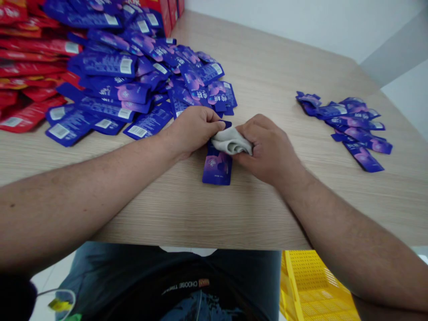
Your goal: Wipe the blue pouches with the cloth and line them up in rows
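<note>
The left hand point(192, 131) and right hand point(269, 149) curl inward, knuckles up, forearms angled together, pinching a grey cloth point(231, 141) above a purple sachet point(217, 167) on the wooden table point(200, 214). A heap of sachets point(107, 64) lies toward 11 o'clock, a smaller row point(354, 121) toward 3 o'clock.

I see a crumpled grey cloth point(231, 141) bunched over the twelve o'clock end of a flat, glossy purple sachet point(217, 167).

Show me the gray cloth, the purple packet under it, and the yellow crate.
Gray cloth point(230, 141): head view, middle fold.
Purple packet point(216, 168): head view, lower front.
Yellow crate point(312, 278): head view, slotted wall.
</note>
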